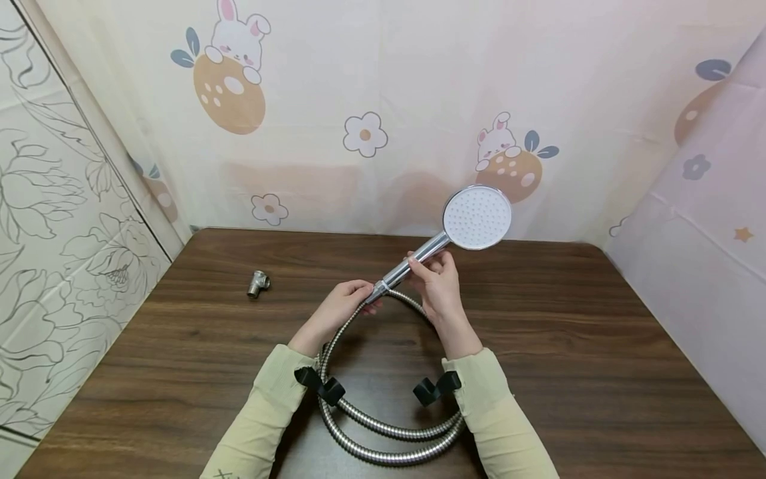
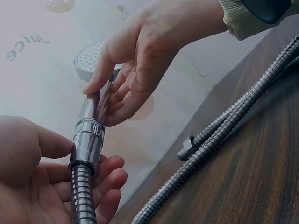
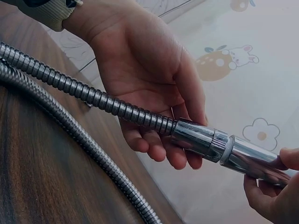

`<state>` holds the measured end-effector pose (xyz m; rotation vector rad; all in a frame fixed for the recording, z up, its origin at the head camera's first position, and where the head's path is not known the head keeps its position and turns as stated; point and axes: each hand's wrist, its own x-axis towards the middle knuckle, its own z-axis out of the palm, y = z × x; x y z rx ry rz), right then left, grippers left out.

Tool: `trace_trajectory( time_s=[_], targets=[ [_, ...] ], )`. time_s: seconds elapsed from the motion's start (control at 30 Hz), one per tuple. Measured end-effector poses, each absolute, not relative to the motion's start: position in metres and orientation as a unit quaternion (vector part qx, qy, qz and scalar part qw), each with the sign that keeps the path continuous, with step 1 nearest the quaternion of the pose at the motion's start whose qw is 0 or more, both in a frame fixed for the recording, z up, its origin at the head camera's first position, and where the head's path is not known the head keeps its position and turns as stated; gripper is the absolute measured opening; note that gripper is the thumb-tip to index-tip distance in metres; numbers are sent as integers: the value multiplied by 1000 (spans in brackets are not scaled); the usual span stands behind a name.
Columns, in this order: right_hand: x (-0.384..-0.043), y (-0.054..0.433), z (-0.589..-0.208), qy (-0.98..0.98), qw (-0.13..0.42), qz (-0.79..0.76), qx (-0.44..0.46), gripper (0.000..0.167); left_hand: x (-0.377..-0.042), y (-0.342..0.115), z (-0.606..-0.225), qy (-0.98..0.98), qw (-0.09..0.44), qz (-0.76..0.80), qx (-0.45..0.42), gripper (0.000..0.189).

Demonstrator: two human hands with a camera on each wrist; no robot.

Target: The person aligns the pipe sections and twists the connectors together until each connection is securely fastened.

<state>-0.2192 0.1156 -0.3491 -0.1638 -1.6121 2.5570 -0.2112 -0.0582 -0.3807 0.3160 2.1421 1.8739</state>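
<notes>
A chrome handheld shower head (image 1: pixel 477 217) with a round white spray face is held above the table, tilted up to the right. My right hand (image 1: pixel 441 289) grips its handle (image 1: pixel 426 249) between thumb and fingers. At the handle's lower end, my left hand (image 1: pixel 341 303) pinches the chrome connector (image 2: pixel 87 142) of a ribbed metal shower hose (image 1: pixel 389 458). Connector and handle are in line; a pale ring (image 3: pixel 227 148) shows between them in the right wrist view. How far they are joined I cannot tell. The hose loops down onto the table between the forearms.
A small metal pipe fitting (image 1: pixel 258 284) lies on the brown wooden table (image 1: pixel 568 332) at the left. The hose's other end fitting (image 2: pixel 186 148) appears in the left wrist view. A patterned curtain (image 1: pixel 365 80) hangs behind the table, with more patterned cloth on both sides.
</notes>
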Motion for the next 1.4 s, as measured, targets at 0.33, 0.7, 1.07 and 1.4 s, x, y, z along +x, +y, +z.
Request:
trace_trajectory(
  time_s=[0.33,0.7,1.07,1.4],
  targets=[
    [-218,116,-350,-528,56,845,-62,28,-210,-58,-380,741,128,649,114,26],
    [-219,116,-351,-524,57,848,-60,28,-211,-60,-379,762,122,626,109,27],
    [-219,115,-351,-529,60,844,-65,28,-213,-61,-379,768,116,622,101,31],
    [-219,115,-351,-525,60,847,-61,29,-210,-58,-378,759,110,635,90,27]
  ],
)
